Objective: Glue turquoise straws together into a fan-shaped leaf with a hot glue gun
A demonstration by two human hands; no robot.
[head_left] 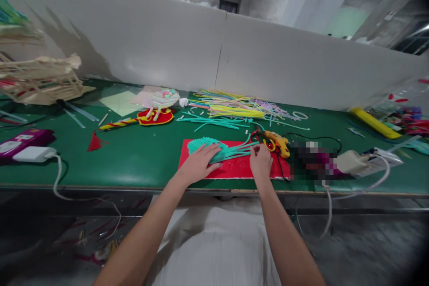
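Note:
A teal leaf-like shape (197, 144) of fuzzy pipe cleaners laid side by side rests on a red board (234, 170) at the table's front edge. My left hand (203, 160) lies flat on this shape, fingers stretched toward the right. From it, loose teal stems (236, 150) run right toward my right hand (261, 159). The fingers of that hand are pinched together around the stem ends. Just beyond them lies a yellow glue gun (279, 142), its black cord trailing off to the right.
Behind the board lie teal pipe cleaners (214, 121) and a multicoloured pile (234, 106). A red and yellow tasselled ornament (156, 117) is at left, near a wooden stick model (36, 78). Purple devices with white cables (33, 154) flank the workspace. A grey partition (161, 44) stands behind.

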